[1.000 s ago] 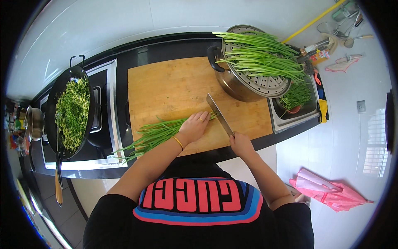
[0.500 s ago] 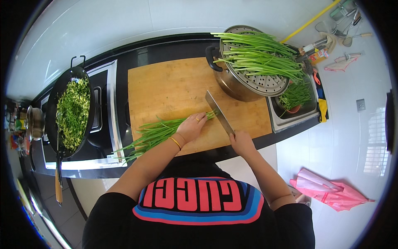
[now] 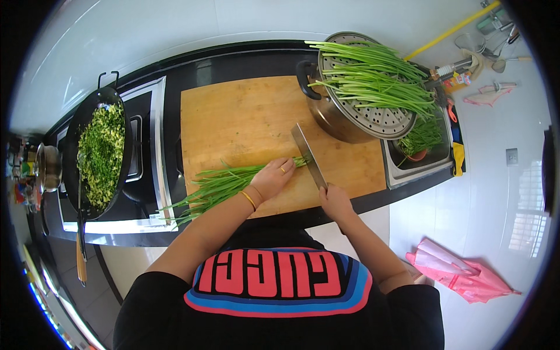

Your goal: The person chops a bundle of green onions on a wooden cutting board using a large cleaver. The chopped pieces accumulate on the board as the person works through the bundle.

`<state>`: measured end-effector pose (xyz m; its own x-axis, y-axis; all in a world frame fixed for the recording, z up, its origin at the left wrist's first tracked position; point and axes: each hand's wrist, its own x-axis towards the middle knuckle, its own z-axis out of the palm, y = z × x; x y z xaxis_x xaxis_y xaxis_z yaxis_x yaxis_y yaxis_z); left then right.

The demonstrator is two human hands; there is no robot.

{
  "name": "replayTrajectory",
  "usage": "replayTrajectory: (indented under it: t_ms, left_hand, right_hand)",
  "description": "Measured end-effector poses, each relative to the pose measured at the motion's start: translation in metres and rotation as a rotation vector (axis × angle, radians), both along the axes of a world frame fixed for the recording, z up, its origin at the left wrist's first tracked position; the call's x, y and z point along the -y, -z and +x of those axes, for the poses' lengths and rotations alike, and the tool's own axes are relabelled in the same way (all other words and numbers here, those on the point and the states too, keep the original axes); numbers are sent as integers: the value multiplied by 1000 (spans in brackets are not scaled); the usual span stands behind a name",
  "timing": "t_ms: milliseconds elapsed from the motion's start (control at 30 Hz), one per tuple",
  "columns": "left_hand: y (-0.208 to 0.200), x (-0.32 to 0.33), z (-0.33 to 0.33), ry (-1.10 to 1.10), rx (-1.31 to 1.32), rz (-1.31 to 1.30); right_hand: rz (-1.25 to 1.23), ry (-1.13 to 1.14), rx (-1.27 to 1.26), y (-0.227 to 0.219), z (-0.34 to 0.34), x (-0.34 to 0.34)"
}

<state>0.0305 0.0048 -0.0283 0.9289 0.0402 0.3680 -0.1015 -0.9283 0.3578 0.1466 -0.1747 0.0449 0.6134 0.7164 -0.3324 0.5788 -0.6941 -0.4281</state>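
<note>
A bunch of garlic chives (image 3: 224, 182) lies across the front of the wooden cutting board (image 3: 233, 122), its leafy ends hanging over the left edge. My left hand (image 3: 274, 178) is closed around the stalks near their cut end and presses them to the board. In my right hand (image 3: 336, 202) is the handle of a cleaver (image 3: 309, 156). The blade points away from me and stands at the right end of the bunch, just beside my left fingers. Where the edge meets the stalks is partly hidden by the blade.
A steel pot (image 3: 332, 119) with a perforated steamer tray (image 3: 379, 116) holds more chives (image 3: 379, 70) at the back right. Beyond it is a sink (image 3: 402, 171) with greens (image 3: 423, 135). On the left stove sits a wok (image 3: 71, 157) of chopped green and yellow filling (image 3: 104, 151).
The cleaver has shifted slightly left against the end of the chives. My left hand keeps its hold on the bunch. The whole view has shifted a little.
</note>
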Motion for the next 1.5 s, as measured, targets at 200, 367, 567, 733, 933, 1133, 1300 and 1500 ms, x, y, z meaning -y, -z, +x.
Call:
replayTrajectory:
  t_ms: [200, 367, 567, 733, 933, 1133, 1300, 1500]
  left_hand:
    - [-3, -1, 1, 9, 14, 53]
    - [-3, 1, 1, -1, 40, 71]
    - [-3, 1, -1, 7, 38, 61]
    - [0, 2, -1, 20, 22, 67]
    - [3, -1, -1, 22, -28, 96]
    - [2, -1, 0, 7, -5, 78]
    - [3, -1, -2, 8, 5, 85]
    - [2, -1, -1, 21, -17, 102]
  right_hand:
    - [28, 39, -44, -8, 11, -13]
    - [-75, -53, -9, -33, 9, -1]
    - [-78, -46, -17, -27, 3, 3]
    - [-43, 12, 8, 0, -7, -16]
    - [0, 58, -26, -12, 8, -29]
    - [-115, -5, -37, -35, 4, -10]
    - [-97, 6, -47, -45, 2, -14]
    - [-47, -32, -24, -20, 0, -14]
